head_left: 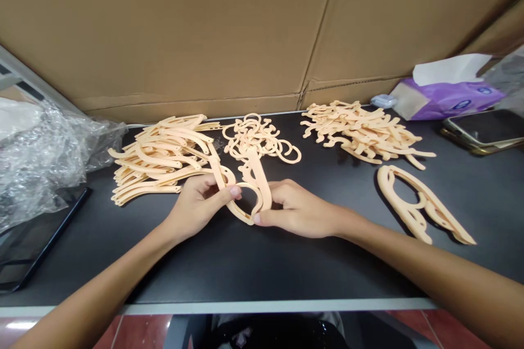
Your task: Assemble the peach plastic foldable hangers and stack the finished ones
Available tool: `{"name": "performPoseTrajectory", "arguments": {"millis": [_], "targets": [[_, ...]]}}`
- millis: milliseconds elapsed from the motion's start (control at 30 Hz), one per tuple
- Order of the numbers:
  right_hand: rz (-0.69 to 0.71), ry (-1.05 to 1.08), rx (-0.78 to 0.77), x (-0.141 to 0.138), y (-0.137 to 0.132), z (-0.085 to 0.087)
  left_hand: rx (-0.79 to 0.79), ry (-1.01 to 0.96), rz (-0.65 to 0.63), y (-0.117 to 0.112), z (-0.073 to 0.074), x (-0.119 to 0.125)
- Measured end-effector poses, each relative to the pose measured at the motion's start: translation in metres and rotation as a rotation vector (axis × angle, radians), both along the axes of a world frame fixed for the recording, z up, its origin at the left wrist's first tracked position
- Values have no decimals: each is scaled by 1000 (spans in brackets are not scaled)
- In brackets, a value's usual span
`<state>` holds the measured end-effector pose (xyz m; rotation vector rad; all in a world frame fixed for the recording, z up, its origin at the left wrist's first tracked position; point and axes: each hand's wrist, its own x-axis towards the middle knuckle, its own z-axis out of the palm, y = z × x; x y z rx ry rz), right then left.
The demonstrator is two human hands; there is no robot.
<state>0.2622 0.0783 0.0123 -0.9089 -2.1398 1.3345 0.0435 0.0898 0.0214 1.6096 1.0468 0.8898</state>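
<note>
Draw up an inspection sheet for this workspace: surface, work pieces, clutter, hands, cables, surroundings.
Surface: black table with a pale front edge.
Work pieces: all tan; a pile of curved bars on the left, a pile of hooks in the middle, a pile of wavy bars on the right, with a folded hanger in front of that one.
Clutter: clear plastic wrap and a dark flat object at the left; tissue box and phone at the right.
Hands: left hand and right hand both grip one tan hanger.
Cables: nothing seen.
Surroundings: brown cardboard behind the table; red floor tiles below.
</note>
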Motion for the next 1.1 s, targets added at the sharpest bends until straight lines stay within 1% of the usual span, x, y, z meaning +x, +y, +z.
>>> {"name": "performPoseTrajectory", "arguments": {"millis": [167,333,433,733,900,1000,1100], "targets": [[24,-15,46,-2,-1,0,18,37,-84,-3,-1,2],[66,39,45,-4,-2,1,-31,-38,-180,-9,-3,6],[80,59,57,-4,-3,1,-32,-62,-182,-10,-4,7],[84,24,122,-3,-3,-3,-8,-6,-166,-10,-2,6],[68,-10,99,-4,-3,-3,-3,-26,-185,-11,0,8],[69,45,46,-4,-3,-2,-16,-62,-230,-12,-2,7],[52,101,18,-5,-3,-1,-92,-190,-214,-13,-6,5]]}}
